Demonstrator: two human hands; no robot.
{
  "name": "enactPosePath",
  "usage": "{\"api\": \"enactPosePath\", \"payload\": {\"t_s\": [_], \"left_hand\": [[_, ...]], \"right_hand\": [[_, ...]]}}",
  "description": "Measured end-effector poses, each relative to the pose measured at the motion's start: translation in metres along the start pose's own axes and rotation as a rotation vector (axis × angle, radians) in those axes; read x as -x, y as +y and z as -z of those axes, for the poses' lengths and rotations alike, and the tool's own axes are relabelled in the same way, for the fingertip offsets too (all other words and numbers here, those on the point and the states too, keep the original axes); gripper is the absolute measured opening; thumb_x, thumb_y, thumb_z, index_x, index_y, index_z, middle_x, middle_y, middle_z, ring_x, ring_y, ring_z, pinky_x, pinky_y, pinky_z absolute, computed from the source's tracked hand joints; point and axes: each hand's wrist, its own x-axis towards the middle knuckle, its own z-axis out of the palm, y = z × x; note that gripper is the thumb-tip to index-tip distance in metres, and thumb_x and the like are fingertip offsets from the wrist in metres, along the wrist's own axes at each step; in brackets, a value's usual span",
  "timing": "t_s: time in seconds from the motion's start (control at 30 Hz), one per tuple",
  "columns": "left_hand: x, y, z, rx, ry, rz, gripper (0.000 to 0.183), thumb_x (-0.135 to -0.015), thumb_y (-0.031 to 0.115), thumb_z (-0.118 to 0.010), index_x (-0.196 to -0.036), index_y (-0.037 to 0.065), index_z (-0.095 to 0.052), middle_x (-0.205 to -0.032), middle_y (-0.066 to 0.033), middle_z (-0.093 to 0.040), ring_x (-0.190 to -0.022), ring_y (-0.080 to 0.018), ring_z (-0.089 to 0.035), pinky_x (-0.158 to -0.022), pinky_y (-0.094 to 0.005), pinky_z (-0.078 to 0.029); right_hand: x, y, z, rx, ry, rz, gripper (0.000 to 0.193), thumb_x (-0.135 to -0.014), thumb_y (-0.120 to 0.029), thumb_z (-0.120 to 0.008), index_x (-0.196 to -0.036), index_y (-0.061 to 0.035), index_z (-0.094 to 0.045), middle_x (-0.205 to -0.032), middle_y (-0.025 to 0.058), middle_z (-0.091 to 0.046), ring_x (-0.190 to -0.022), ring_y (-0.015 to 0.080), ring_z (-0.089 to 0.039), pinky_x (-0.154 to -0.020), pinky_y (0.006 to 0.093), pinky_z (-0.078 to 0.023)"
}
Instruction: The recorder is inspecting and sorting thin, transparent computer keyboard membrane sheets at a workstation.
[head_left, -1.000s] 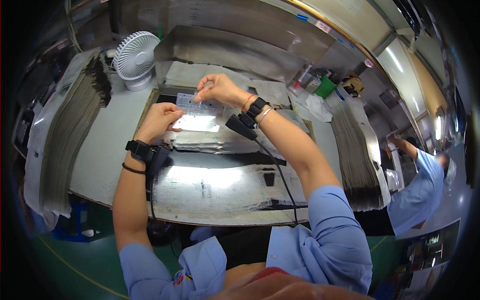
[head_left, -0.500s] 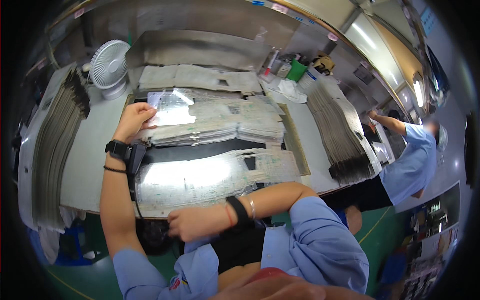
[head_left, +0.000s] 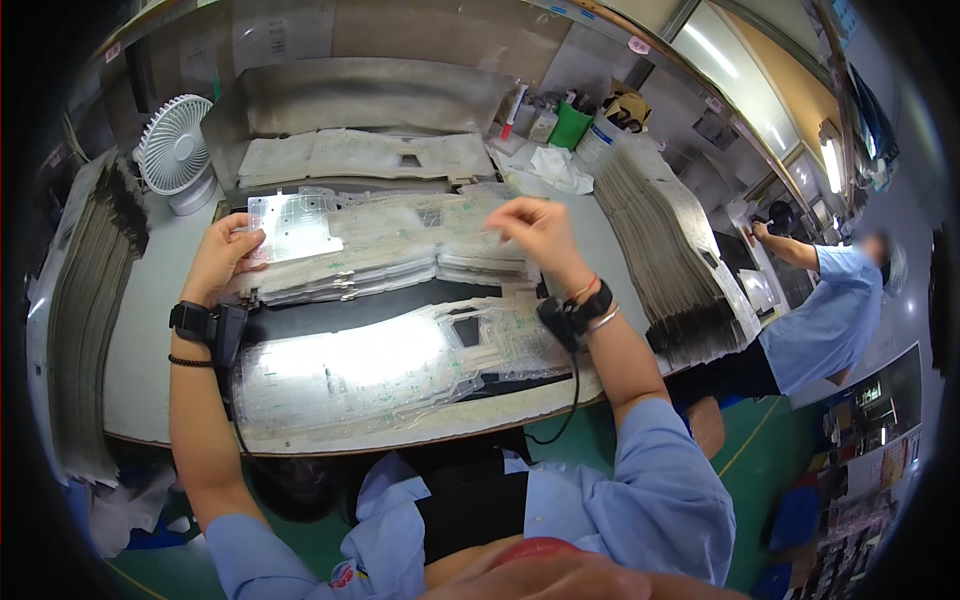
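The left hand (head_left: 226,258) pinched the left edge of the clear sheet (head_left: 298,226), which lay on the left end of the middle stack (head_left: 385,222); the right hand (head_left: 541,234) hung by the stack's right end, fingers curled, too blurred to tell if it held anything; a light edge grip, with the sheet flat, seemed wisest.

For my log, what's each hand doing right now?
Left hand: closed on a clear sheet.
Right hand: partly curled, blurred; can't tell if holding anything.
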Motion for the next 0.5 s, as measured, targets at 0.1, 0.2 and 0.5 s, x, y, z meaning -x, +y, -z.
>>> {"api": "enactPosePath", "payload": {"t_s": [0.1,0.2,0.5], "left_hand": [[0.001,0.004,-0.003,-0.024,0.025,0.017,0.018,-0.082,0.007,-0.055,-0.098,0.000,-0.052,-0.070,0.0009,-0.052,-0.061,-0.0054,-0.052,-0.058,-0.0215,-0.052],[0.000,0.001,-0.004,-0.052,0.029,0.027,0.018,-0.082,0.008,-0.055,-0.098,0.000,-0.051,-0.068,0.0016,-0.052,-0.058,-0.0043,-0.050,-0.057,-0.0209,-0.051],[0.001,0.000,-0.001,-0.084,-0.025,0.020,0.018,-0.080,0.009,-0.058,-0.095,0.001,-0.054,-0.074,0.0006,-0.058,-0.055,-0.0013,-0.046,-0.048,-0.0124,-0.035]], "right_hand": [[-0.023,0.073,0.042,-0.207,0.275,-0.275,0.016,-0.080,-0.015,-0.059,-0.078,-0.0008,-0.066,-0.068,0.0023,-0.063,-0.058,0.0087,-0.055,-0.053,0.0196,-0.044],[-0.036,0.116,0.076,0.616,0.124,-0.341,0.027,-0.080,-0.026,-0.060,-0.073,-0.0012,-0.066,-0.063,0.0037,-0.062,-0.056,0.0090,-0.056,-0.049,0.0206,-0.041],[-0.032,0.126,0.069,-0.383,0.026,-0.475,0.017,-0.081,-0.018,-0.061,-0.086,-0.0024,-0.061,-0.066,-0.0032,-0.054,-0.054,0.0028,-0.046,-0.047,0.0150,-0.035]]}}
